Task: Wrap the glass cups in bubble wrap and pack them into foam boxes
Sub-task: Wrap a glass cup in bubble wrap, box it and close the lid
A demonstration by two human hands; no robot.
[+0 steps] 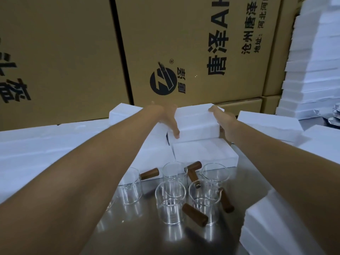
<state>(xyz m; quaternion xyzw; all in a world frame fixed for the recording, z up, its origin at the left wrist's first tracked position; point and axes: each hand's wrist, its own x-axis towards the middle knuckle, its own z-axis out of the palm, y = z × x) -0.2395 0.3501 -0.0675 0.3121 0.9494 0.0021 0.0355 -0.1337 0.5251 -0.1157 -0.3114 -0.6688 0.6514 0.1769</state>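
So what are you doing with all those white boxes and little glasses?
A person is holding one foam box from both sides, the left hand and right hand gripping its ends, above other foam boxes at the back of the table. Five glass cups with wooden handles stand in front, bare, none in bubble wrap yet. Big cardboard cartons stand behind.

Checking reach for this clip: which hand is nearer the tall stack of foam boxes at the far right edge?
Right. The right hand grips the right end of the foam box at centre, on the tall stack's side. The left hand holds that box's left end, farther away.
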